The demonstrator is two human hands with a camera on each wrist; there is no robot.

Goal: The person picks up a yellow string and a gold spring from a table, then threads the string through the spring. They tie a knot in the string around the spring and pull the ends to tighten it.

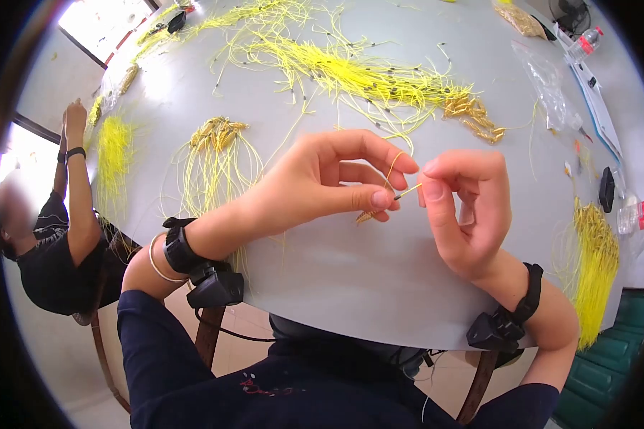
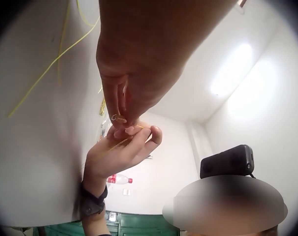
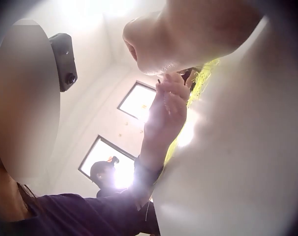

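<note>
Over the near half of the table, my left hand (image 1: pixel 315 179) pinches a small gold coil spring (image 1: pixel 366 216) between thumb and fingers. A thin yellow cord (image 1: pixel 410 190) runs from that pinch toward my right hand, with a small dark sleeve at its left end. My right hand (image 1: pixel 472 207) pinches the cord's other end between thumb and forefinger, its remaining fingers curled. A gap of about a finger's width separates the two hands' fingertips. In the left wrist view the gold coil (image 2: pixel 120 119) pokes out beside the fingertips.
Beyond the hands lies a long spread of yellow cords (image 1: pixel 336 68) ending in gold coils (image 1: pixel 472 118). A smaller bundle (image 1: pixel 218 134) sits left, another bundle (image 1: pixel 594 264) at the right edge. A plastic bag (image 1: pixel 547 86) and bottle (image 1: pixel 585 44) stand far right. Another person (image 1: pixel 57 236) sits left.
</note>
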